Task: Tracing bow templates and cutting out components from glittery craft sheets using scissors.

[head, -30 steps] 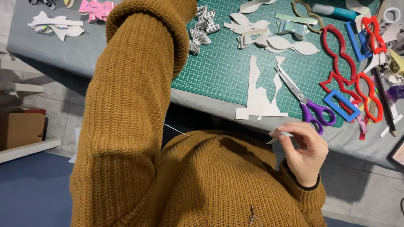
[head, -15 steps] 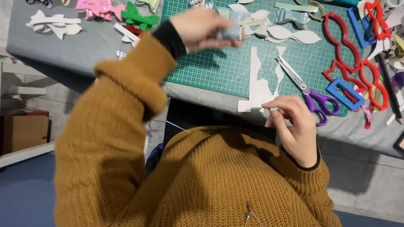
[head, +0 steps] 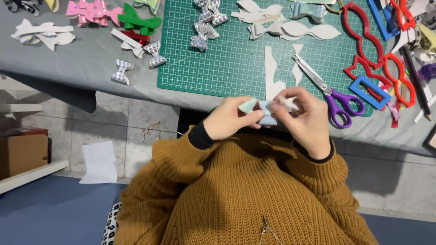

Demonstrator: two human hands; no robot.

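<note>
While both hands pinch pale shiny bow (head: pixel 262 113) above surface (head: pixel 81 59) edge, left hand (head: pixel 229 120) and right hand (head: pixel 306 118) grip closed on it; slack pinch risks fold springing open.

both hands together, left hand (head: pixel 229 121) and right hand (head: pixel 309 119) pinching

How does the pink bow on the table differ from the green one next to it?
The pink bow is spotted with dots and lies flat and wide; the green bow is plain and sits at a tilt. The pink bow lies nearer the table's left end, the green bow nearer the cutting mat. Both rest untouched on the grey table.
</note>
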